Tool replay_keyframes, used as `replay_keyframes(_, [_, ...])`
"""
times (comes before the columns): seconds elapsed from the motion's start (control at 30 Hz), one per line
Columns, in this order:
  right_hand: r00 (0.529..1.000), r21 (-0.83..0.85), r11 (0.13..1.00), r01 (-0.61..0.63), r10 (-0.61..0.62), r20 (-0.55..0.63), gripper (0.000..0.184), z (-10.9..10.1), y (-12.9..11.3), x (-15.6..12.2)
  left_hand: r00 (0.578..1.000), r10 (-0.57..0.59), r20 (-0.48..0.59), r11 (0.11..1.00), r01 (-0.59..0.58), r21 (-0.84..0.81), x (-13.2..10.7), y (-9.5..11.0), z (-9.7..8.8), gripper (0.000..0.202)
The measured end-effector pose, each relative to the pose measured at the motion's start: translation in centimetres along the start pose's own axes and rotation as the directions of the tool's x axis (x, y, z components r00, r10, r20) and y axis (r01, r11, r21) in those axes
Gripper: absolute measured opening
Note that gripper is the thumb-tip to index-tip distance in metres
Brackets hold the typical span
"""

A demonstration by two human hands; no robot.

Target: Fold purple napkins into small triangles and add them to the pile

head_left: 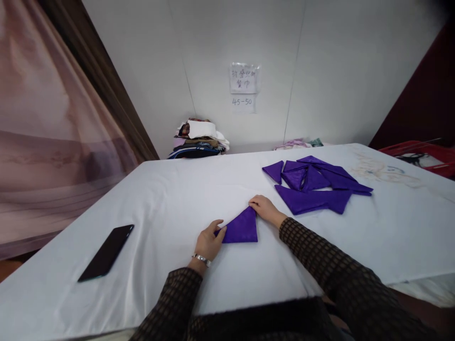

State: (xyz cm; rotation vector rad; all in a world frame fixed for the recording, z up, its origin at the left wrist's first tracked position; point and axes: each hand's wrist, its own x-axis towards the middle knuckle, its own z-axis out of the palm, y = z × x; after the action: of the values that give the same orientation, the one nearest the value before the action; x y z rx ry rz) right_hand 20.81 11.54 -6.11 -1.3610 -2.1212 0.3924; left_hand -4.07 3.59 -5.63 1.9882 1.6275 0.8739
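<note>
A purple napkin (242, 228), folded into a triangle-like shape, lies on the white-covered table in front of me. My left hand (209, 240), with a silver bracelet at the wrist, grips its left corner between thumb and fingers. At the top right corner, my right hand (263, 208) pinches the cloth with its fingertips. Beyond that hand, several folded purple napkins (313, 201) lie in a loose, overlapping group, some in triangles and some in longer pointed shapes.
A black phone (106, 253) rests on the tablecloth (170, 203) at the left. Stacked clothes (201, 138) stand behind the table, near the wall. Pale strings (386, 171) lie at the far right, with a red basket (419, 154) beyond. Two handwritten signs (243, 87) hang on the wall.
</note>
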Motion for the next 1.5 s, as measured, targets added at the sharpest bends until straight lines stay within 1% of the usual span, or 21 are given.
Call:
replay_keyframes(0.23, [0.999,0.007,1.000,0.028,-0.028,-0.034,0.015,0.1,0.3,0.2,0.997,-0.076,-0.008,0.990,0.076,0.118,0.0,-0.2,-0.5,0.034])
replay_keyframes(0.43, [0.999,-0.039,0.999,0.020,-0.022,-0.044,0.011,0.1,0.2,0.4,0.998,-0.065,-0.015,0.962,0.067,0.266,0.5,-0.4,-0.6,0.038])
replay_keyframes(0.6, [0.999,-0.108,0.993,0.040,-0.043,-0.027,0.010,-0.1,-0.3,-0.6,0.997,-0.075,-0.002,0.931,0.070,0.358,1.3,-1.0,-1.5,0.042])
replay_keyframes(0.7, [0.999,-0.165,0.985,0.053,-0.054,0.001,0.013,-0.3,-0.8,-1.3,0.994,-0.105,-0.013,0.933,0.103,0.345,1.7,-1.6,-1.9,0.043])
replay_keyframes(0.83, [0.999,-0.195,0.980,0.036,-0.035,0.009,0.015,-0.5,-1.3,-1.7,0.991,-0.120,-0.051,0.938,0.130,0.322,1.8,-1.9,-2.0,0.043])
replay_keyframes(1.0, [1.000,-0.171,0.985,-0.017,0.017,0.001,0.015,-0.6,-1.2,-1.8,0.990,-0.127,-0.064,0.923,0.141,0.357,1.5,-1.8,-2.2,0.042])
replay_keyframes(1.2, [0.999,-0.155,0.986,-0.053,0.052,-0.010,0.014,-0.6,-1.1,-1.9,0.991,-0.127,-0.038,0.917,0.132,0.377,1.7,-2.3,-2.2,0.037])
replay_keyframes(1.4, [0.997,-0.147,0.986,-0.075,0.072,-0.021,0.014,-0.7,-1.6,-2.1,0.990,-0.141,-0.024,0.899,0.138,0.416,1.7,-1.6,-2.2,0.033])
replay_keyframes(1.5, [0.997,-0.152,0.986,-0.074,0.071,-0.026,0.013,-0.9,-1.7,-2.3,0.987,-0.151,-0.055,0.924,0.160,0.346,1.4,-1.3,-2.4,0.031])
